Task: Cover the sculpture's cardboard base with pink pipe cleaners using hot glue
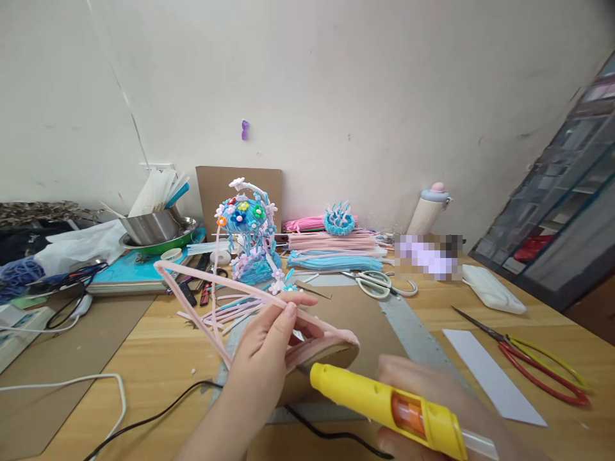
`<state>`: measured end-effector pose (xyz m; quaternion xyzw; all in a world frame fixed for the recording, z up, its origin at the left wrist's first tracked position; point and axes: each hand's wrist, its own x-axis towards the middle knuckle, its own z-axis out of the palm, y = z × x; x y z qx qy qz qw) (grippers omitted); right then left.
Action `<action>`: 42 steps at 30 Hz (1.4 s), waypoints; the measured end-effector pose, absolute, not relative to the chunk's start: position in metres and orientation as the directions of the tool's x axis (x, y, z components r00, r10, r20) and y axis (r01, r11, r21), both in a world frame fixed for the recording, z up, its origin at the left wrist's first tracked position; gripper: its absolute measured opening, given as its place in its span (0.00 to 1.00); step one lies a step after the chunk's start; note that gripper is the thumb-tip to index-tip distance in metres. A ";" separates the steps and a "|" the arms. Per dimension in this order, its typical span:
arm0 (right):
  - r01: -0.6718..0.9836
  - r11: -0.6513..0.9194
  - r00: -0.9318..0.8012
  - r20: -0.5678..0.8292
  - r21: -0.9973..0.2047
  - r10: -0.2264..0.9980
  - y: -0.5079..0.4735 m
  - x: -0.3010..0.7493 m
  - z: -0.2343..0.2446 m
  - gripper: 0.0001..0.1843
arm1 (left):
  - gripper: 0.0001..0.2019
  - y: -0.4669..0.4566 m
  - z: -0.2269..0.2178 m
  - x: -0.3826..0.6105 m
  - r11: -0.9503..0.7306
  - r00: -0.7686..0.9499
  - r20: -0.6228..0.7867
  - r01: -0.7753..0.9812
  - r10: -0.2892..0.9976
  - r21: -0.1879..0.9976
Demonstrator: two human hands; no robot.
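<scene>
My left hand (269,346) pinches a long pink pipe cleaner (216,279) against a round cardboard disc (331,358) whose rim is wrapped in pink. The pipe cleaner's loose length rises to the left, bends sharply and comes back down behind the hand. In my right hand (413,378), slightly blurred, lies a yellow hot glue gun (384,403) with a clear glue stick out of its back. The gun's nozzle end points left, close to the disc's lower edge. Whether it touches the disc I cannot tell.
Behind stand a flower-covered pipe-cleaner craft (247,218) and pink and blue pipe-cleaner bundles (336,242). White-handled scissors (375,283), red-and-yellow-handled scissors (542,365) and a white strip (492,374) lie to the right. A black cord (158,413) crosses the front; a metal bowl (154,224) stands left.
</scene>
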<state>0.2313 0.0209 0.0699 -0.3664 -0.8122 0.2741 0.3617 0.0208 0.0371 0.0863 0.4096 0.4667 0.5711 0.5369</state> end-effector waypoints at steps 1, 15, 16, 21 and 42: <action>0.387 0.575 -0.514 0.350 -0.720 0.784 0.022 0.232 0.068 0.10 | 0.17 0.037 0.087 0.021 0.018 -0.087 -0.039 -0.236 0.995 0.972; 0.220 0.489 -0.370 0.391 -0.844 0.843 0.014 0.225 0.022 0.22 | 0.16 0.041 0.082 0.015 -0.089 -0.097 0.082 -0.078 0.992 0.993; 0.167 0.442 -0.334 0.371 -0.881 0.866 0.013 0.227 0.020 0.22 | 0.16 0.041 0.082 0.015 -0.089 -0.103 0.081 -0.071 0.991 0.994; -0.329 0.009 -0.005 0.011 -0.944 1.000 0.028 0.248 0.013 0.17 | 0.16 0.037 0.082 0.014 -0.076 -0.131 0.066 -0.073 0.989 0.994; 0.226 0.380 -0.172 0.347 -0.897 0.922 0.066 0.229 0.027 0.09 | 0.12 0.020 0.054 -0.001 -0.487 -0.143 0.504 0.136 0.852 0.862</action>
